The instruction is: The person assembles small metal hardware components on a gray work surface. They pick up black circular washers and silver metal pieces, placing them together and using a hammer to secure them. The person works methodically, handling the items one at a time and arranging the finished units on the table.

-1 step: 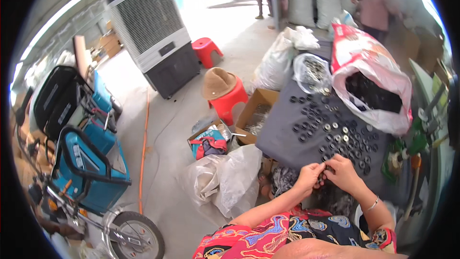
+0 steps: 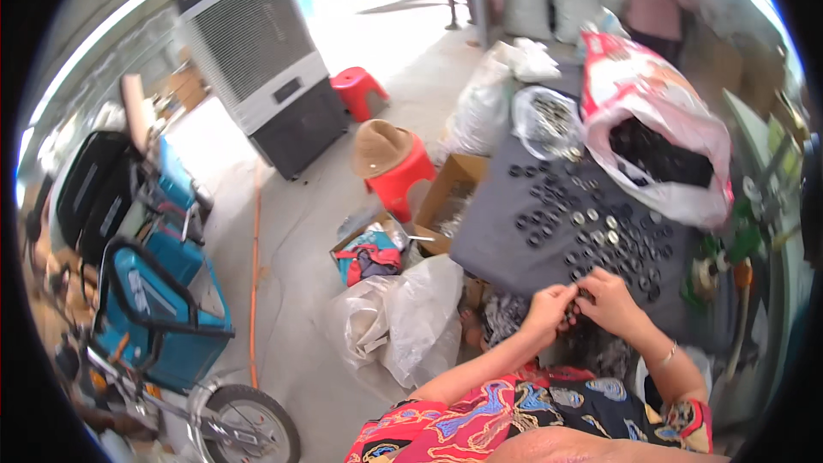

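Observation:
My left hand (image 2: 549, 312) and my right hand (image 2: 609, 303) meet at the near edge of a table (image 2: 487, 244) with a dark grey top. The fingers of both are closed in a pinch, fingertips nearly touching. Small dark parts show between and under them, too small and covered to tell exactly. Just beyond my hands lie many loose black rings (image 2: 533, 225), and among them several shiny silver round pieces (image 2: 611, 223). A clear plastic bag (image 2: 546, 124) of metal parts and a pink-and-white sack (image 2: 660, 197) with black contents rest at the table's far side.
Left of the table are a cardboard box (image 2: 459, 180), a crumpled plastic bag (image 2: 420, 317) and a red stool (image 2: 403, 184) bearing a straw hat (image 2: 383, 147). Farther off are an air cooler (image 2: 266, 60) and a blue tricycle (image 2: 163, 317). Green machinery (image 2: 711, 270) stands at the right. Two people are in the background.
The whole view has shifted slightly, so the surroundings sit a little farther left and higher. My hands stay pinched together at the table edge.

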Action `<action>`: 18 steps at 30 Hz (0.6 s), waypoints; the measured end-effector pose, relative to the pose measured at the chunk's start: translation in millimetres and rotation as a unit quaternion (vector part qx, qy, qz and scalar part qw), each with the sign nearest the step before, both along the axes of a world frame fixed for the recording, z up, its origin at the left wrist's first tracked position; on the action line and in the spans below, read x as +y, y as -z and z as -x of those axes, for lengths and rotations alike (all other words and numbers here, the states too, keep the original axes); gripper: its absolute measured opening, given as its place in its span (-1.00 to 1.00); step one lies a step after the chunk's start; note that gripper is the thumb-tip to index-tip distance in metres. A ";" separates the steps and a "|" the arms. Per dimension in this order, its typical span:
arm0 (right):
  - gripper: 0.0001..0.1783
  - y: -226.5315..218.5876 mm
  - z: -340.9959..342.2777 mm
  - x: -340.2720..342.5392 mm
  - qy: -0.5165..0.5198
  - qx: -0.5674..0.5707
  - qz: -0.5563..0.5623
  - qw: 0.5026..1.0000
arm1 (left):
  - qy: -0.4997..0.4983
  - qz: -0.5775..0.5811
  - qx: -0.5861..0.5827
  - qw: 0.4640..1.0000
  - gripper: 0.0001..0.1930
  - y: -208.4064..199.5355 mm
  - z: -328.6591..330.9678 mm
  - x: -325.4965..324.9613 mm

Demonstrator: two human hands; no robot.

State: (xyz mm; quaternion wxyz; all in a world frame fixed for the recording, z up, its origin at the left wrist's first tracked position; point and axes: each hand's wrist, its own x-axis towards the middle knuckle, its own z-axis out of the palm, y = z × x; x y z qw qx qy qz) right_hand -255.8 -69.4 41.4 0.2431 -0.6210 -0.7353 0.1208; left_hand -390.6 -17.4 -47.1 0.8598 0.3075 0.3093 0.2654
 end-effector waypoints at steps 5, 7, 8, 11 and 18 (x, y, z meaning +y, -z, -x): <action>-0.78 20.2 -8.1 1.0 -0.038 -0.005 -0.054 0.998 | -0.001 0.021 0.017 1.000 -0.84 -15.7 10.7 -4.2; -0.77 20.7 -17.9 -5.7 -0.031 0.046 -0.052 0.997 | 0.020 0.044 -0.024 0.999 -0.84 -14.3 11.3 -1.5; -0.78 23.0 -23.9 -5.5 -0.013 0.046 -0.064 0.997 | 0.022 0.076 -0.052 0.995 -0.83 -10.9 11.6 -0.1; -0.78 18.5 -64.5 0.4 0.062 0.033 -0.099 0.993 | 0.021 0.146 -0.070 0.987 -0.75 -5.7 8.5 7.7; -0.77 16.8 -162.9 56.9 0.184 -0.042 -0.090 0.978 | 0.029 0.142 -0.136 0.980 -0.74 -3.0 5.0 9.9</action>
